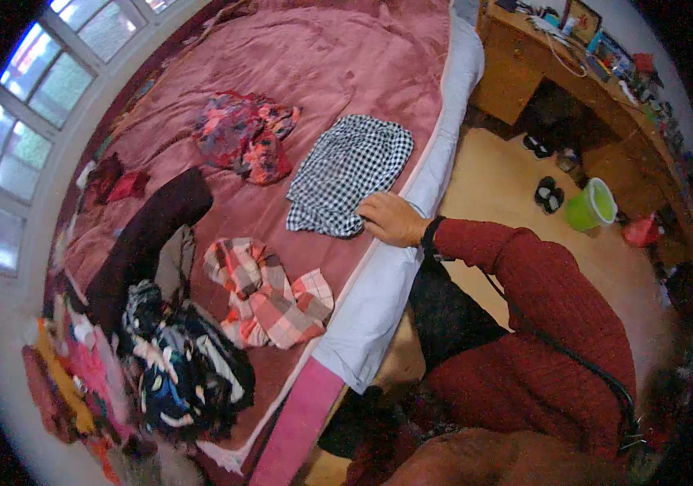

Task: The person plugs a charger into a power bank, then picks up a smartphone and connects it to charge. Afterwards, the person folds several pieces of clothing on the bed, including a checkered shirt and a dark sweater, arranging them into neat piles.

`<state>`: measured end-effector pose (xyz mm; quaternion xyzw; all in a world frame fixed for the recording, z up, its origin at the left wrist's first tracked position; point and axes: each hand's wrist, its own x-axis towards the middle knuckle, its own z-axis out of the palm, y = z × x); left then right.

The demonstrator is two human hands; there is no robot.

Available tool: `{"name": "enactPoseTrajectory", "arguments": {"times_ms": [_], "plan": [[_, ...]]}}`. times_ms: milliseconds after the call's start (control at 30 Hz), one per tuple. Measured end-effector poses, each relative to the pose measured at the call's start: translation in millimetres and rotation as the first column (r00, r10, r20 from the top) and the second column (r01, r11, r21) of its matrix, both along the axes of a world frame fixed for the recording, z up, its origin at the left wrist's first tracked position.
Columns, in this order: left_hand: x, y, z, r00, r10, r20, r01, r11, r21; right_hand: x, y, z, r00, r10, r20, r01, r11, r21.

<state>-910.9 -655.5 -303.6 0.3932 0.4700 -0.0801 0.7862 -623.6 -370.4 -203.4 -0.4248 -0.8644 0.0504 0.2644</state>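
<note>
My right hand (393, 219), in a dark red ribbed sleeve with a black band at the wrist, reaches over the bed's near edge. Its bent fingers touch the lower right edge of a black-and-white checked cloth (352, 164). Whether they pinch the fabric is unclear. The cloth lies gathered and loosely folded on a pink blanket (322, 61). Below it is a crumpled orange, brown and white plaid garment (273, 297). A red and purple patterned cloth (246, 136) lies bunched up beyond. My left hand is out of view.
A heap of dark patterned clothes (191, 370) and a long dark garment (146, 243) lie at the left. Brighter clothes (88, 364) pile beside them. On the floor at right are slippers (548, 195) and a green bucket (589, 206), near a wooden desk (504, 54).
</note>
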Motion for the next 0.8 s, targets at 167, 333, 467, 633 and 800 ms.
{"name": "enactPoseTrajectory", "arguments": {"times_ms": [167,333,467,633,800], "plan": [[34,4,34,0.972,0.230,0.044,-0.232,0.971,0.060,5,-3,-2,0.999,-0.033,0.002,0.033,0.997,-0.073],[47,26,136,0.933,0.357,0.053,-0.324,0.766,0.555,8,-7,2,0.999,-0.015,-0.028,0.015,1.000,0.005],[92,59,258,0.842,0.235,0.485,-0.527,0.550,0.648,10,-7,3,1.000,-0.030,-0.007,0.030,0.999,0.021],[167,49,392,0.128,0.226,0.966,-0.610,0.786,-0.103,5,-9,0,0.994,-0.021,-0.103,0.024,0.999,0.025],[183,62,414,0.022,0.107,0.994,-0.424,0.901,-0.088,7,-7,2,0.995,-0.018,-0.100,0.021,0.999,0.027]]}}
